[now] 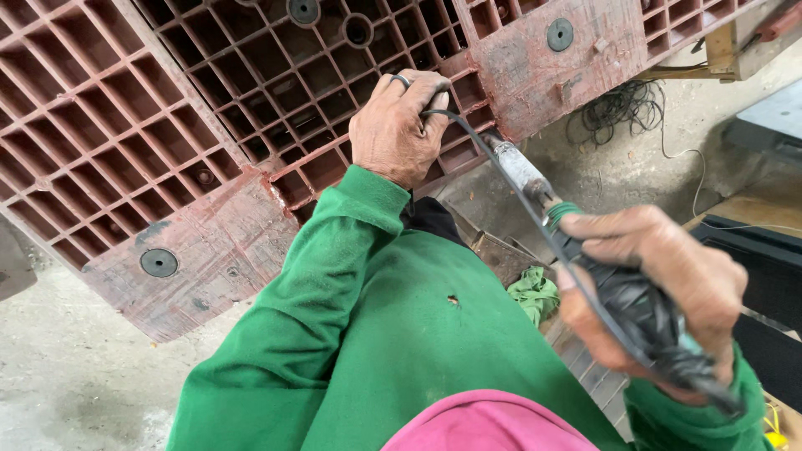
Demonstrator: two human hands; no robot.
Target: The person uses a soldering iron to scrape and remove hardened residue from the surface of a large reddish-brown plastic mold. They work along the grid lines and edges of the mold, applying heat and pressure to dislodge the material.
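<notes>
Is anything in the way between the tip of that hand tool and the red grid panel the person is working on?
Nothing visible blocks it. The tool in the right hand points straight at the red panel, beside the left hand pressing the black cord. The exact contact point is hidden.

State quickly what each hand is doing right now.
Left hand: closed, gripping the edge of the red grid pallet and a black cord.
Right hand: closed around the taped handle of a heating tool.

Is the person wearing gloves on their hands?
No, both the left hand on the red-brown plastic grid pallet and the right hand are bare.
</notes>
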